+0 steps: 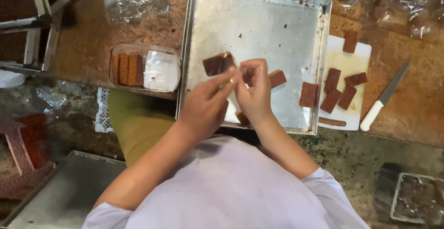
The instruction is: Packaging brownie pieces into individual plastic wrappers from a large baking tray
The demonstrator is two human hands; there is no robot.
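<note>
Both my hands meet over the near part of a large metal baking tray. My left hand and my right hand pinch a brown rectangular cake slice wrapped in clear plastic, fingertips touching at its near end. Two bare brown slices lie in the tray, one just right of my right hand, another near the tray's right wall. A further piece peeks out under my right wrist.
A white cutting board right of the tray carries several brown slices. A white-handled knife lies beside it. A clear plastic box with wrapped slices sits left of the tray. Plastic bags lie at the top; another container is at bottom right.
</note>
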